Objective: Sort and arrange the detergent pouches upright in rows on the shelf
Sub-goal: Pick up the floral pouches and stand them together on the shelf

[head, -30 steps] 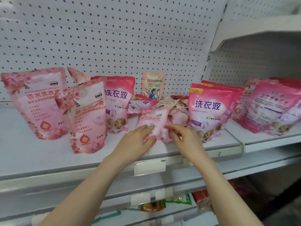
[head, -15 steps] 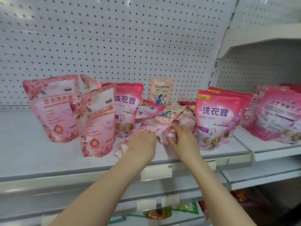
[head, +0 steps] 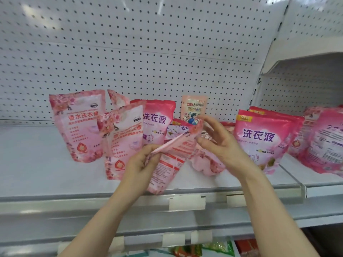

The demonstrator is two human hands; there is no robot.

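A pale pink floral pouch (head: 170, 164) hangs tilted above the front of the white shelf (head: 37, 175). My left hand (head: 141, 164) grips its left edge and my right hand (head: 220, 143) pinches its top right corner. Two floral pouches (head: 79, 127) (head: 122, 143) stand upright at the left, with a deeper pink pouch (head: 157, 123) behind them. A small peach pouch (head: 194, 110) leans on the pegboard. Two deep pink pouches (head: 259, 140) stand at the right. Loose pouches (head: 207, 162) lie heaped behind my hands.
A pegboard wall (head: 148, 52) backs the shelf. A second shelf section at the right holds more pink pouches (head: 323, 141). Price tag holders (head: 187, 202) line the front rail. Lower shelves below show green and red packets (head: 204, 250).
Both hands have lifted the floral pouch out of the heap and raised it toward me. The view has shifted left and slightly up.
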